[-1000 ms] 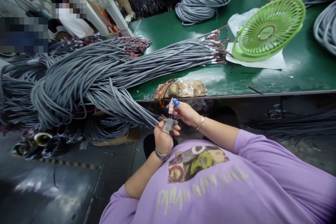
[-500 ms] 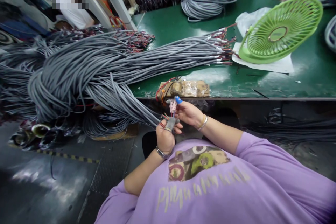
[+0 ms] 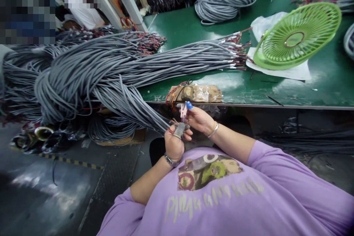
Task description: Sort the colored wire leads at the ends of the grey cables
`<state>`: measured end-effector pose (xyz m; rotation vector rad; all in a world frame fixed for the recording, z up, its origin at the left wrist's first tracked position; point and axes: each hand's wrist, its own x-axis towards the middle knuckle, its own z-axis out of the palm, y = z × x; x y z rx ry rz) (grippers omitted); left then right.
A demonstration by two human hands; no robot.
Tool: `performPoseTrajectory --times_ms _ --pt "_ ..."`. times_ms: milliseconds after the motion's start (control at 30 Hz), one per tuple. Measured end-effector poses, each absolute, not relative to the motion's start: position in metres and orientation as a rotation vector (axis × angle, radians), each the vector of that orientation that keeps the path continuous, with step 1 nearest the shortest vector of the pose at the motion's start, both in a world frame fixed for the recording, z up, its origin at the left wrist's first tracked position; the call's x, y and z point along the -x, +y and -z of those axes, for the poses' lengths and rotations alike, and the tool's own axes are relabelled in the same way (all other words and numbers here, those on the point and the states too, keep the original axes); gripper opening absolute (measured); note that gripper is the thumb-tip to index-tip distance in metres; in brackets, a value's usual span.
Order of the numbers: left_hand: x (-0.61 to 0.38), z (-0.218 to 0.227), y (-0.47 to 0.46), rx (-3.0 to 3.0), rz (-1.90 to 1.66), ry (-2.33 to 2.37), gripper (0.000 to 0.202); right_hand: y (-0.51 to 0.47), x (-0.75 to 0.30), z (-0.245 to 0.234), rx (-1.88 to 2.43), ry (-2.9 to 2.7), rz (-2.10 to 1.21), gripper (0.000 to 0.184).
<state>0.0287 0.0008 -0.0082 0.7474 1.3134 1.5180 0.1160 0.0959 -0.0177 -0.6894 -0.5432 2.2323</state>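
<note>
Grey cable end (image 3: 159,123) with coloured wires (image 3: 174,121)

Quick count: one green fan (image 3: 297,37) at 2 o'clock, one coiled cable hank (image 3: 225,3) at 12, one giant loose cable bundle (image 3: 116,70) at 9, one taped block (image 3: 197,93) mid-frame, one connector (image 3: 183,110), and two hands: left hand (image 3: 173,146), right hand (image 3: 199,120).

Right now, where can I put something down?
The table is bare along its front edge right of the taped block, below the fan, and between the cable bundle and the far coil. Its left end is all cables.
</note>
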Motion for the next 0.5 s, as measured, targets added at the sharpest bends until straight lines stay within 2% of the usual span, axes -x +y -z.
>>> performPoseTrajectory --times_ms 500 --pt "-0.0277 0.0121 -0.0027 -0.777 -1.457 1.349 0.030 0.0924 -0.1200 0.0134 0.677 -0.459 -2.305 0.038"
